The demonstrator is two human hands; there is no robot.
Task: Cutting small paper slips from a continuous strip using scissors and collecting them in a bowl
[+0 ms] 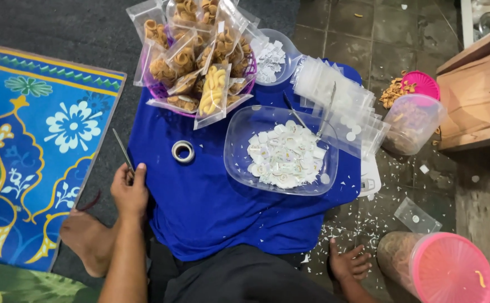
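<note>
Left hand: closed around thin scissors at the blue cloth's left edge.
Right hand: spread flat on the tiled floor, holding nothing.
Done: many sealed snack bags heaped in a purple basket.
Left: a stack of empty clear pouches (still unfilled) beside a tray of white labels.

Your two hands rest low, well apart.
Your left hand is closed, fingers curled and thumb pointing up, forearm running straight back toward you. Your right hand lies flat, palm down, fingers spread, with only a short stretch of wrist showing.
</note>
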